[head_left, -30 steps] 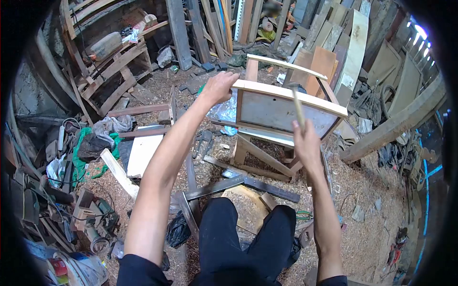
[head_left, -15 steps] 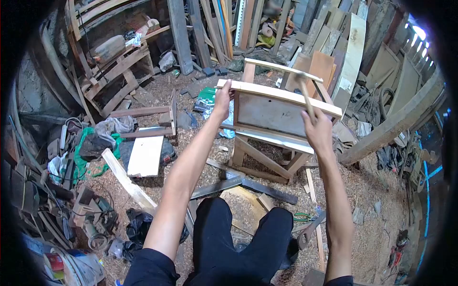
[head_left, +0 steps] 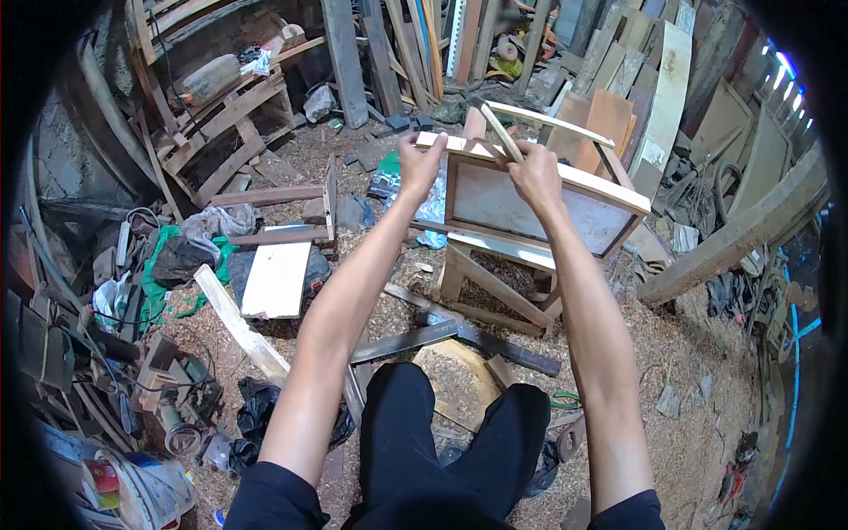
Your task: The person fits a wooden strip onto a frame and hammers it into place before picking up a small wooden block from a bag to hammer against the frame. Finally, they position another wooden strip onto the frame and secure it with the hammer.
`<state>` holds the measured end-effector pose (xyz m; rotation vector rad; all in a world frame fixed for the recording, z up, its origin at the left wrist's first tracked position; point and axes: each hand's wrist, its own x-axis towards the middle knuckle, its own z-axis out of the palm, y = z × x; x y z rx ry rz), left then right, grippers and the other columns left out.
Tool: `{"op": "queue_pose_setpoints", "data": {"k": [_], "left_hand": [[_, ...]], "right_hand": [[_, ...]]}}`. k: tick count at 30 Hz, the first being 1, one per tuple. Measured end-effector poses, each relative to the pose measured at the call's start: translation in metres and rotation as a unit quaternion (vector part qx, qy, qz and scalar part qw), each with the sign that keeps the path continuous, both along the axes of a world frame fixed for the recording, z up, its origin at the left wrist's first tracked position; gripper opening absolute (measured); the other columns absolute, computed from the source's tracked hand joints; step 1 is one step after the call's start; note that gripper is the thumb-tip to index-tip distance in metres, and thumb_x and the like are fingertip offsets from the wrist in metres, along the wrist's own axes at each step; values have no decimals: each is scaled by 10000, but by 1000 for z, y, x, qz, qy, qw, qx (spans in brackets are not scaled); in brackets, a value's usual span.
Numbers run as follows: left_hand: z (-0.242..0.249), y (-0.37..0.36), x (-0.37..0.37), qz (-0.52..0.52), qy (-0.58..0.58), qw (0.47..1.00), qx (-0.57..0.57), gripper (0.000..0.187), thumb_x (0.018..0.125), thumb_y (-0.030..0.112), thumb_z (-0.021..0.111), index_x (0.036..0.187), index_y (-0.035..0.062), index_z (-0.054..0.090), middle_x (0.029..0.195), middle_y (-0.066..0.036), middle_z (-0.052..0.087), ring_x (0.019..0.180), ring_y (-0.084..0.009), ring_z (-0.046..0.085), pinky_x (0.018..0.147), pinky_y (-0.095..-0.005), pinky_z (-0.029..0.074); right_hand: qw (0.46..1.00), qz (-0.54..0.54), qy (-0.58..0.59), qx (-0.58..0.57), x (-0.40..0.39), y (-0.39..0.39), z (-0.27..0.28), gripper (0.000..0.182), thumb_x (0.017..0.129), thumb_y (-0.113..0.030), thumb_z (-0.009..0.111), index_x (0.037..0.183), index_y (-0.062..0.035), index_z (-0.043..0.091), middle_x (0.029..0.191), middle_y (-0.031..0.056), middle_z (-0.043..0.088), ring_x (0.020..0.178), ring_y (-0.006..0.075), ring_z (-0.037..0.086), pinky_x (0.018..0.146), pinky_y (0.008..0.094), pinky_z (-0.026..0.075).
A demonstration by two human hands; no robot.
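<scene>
A wooden frame with a grey panel (head_left: 495,199) stands tilted on a wooden stand (head_left: 499,296). My left hand (head_left: 422,163) grips the left end of the pale strip (head_left: 596,183) along the frame's top edge. My right hand (head_left: 534,174) is closed round the handle of a hammer (head_left: 499,131), just above the middle of that strip. The hammer's dark head is at the handle's upper left end, beyond the frame. Behind the strip, a second pale rail (head_left: 552,122) joins the same piece.
A white board (head_left: 276,278) and a curved pale plank (head_left: 234,322) lie at the left on shavings. Dark timber pieces (head_left: 508,349) lie before my knees. A thick beam (head_left: 733,225) slants at the right. Planks (head_left: 667,88) lean at the back.
My right hand and the hammer have moved left, from the strip's right part to its middle. My left hand is still at the left end. The view has shifted slightly.
</scene>
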<state>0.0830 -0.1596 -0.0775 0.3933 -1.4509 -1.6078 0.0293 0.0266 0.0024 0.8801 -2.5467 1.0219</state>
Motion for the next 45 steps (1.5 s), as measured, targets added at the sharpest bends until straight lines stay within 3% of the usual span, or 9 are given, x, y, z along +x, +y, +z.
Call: {"op": "queue_pose_setpoints", "data": {"k": [2, 4, 6, 10, 15, 29, 32, 34, 45], "left_hand": [[9, -6, 10, 271, -24, 920, -280, 495, 777, 164, 678, 1182, -15, 457, 1048, -156, 563, 985, -290, 545, 866, -381, 437], [20, -32, 17, 194, -4, 923, -333, 525, 704, 102, 659, 1177, -5, 457, 1110, -174, 510, 1068, -312, 497, 927, -391, 401], [30, -47, 26, 33, -106, 694, -711, 561, 656, 70, 634, 1182, 4, 451, 1101, -165, 515, 1060, -305, 506, 923, -404, 409], [39, -43, 15, 17, -252, 633, -731, 401, 644, 62, 644, 1009, 25, 482, 935, -145, 565, 982, -308, 553, 854, -421, 455], [29, -29, 9, 88, -153, 711, -680, 164, 703, 53, 618, 851, 37, 549, 795, -135, 615, 808, -301, 630, 679, -391, 536], [45, -34, -2, 30, -272, 679, -681, 90, 765, 87, 574, 792, 56, 654, 757, -181, 659, 775, -351, 664, 659, -449, 542], [41, -37, -5, 33, -277, 671, -686, 86, 761, 77, 578, 792, 58, 655, 751, -181, 657, 774, -353, 663, 653, -450, 540], [41, -37, -5, 30, -271, 677, -684, 85, 761, 69, 575, 786, 59, 655, 748, -180, 657, 766, -354, 661, 648, -451, 537], [38, -42, -12, 28, -276, 671, -688, 101, 764, 91, 571, 777, 55, 665, 750, -176, 661, 751, -353, 666, 642, -449, 542]], "right_hand": [[1000, 2, 5, 8, 0, -1, 4, 230, 768, -220, 729, 960, -95, 715, 807, 204, 672, 785, 368, 656, 711, 445, 489], [1000, 18, 1, 21, -1, 1, 3, 270, 775, -227, 721, 1018, -111, 696, 873, 224, 666, 874, 411, 636, 751, 479, 496], [1000, 20, 2, 20, -4, 2, 0, 262, 772, -222, 725, 1005, -104, 698, 863, 221, 668, 870, 403, 639, 752, 472, 497], [999, 51, -19, -8, -9, 2, -3, 246, 755, -207, 744, 962, -81, 704, 825, 210, 670, 840, 380, 649, 742, 452, 496], [998, 61, -3, -17, -6, 2, -2, 240, 766, -195, 734, 958, -57, 697, 820, 212, 665, 834, 377, 647, 740, 443, 488], [993, 89, 80, 11, 8, 15, 9, 298, 814, -183, 679, 1047, -1, 640, 896, 221, 665, 843, 371, 650, 741, 442, 485], [994, 104, 43, 3, 38, 32, 26, 312, 895, -190, 590, 1135, 9, 569, 830, 160, 659, 694, 272, 642, 690, 389, 502], [962, 109, -250, 24, 66, 34, 51, 311, 920, -191, 526, 1158, 10, 533, 878, 272, 643, 875, 410, 639, 760, 432, 483], [965, 123, -6, 231, 58, 7, 50, 325, 966, -239, 455, 1058, 66, 515, 839, 304, 605, 823, 450, 599, 726, 492, 435]]}}
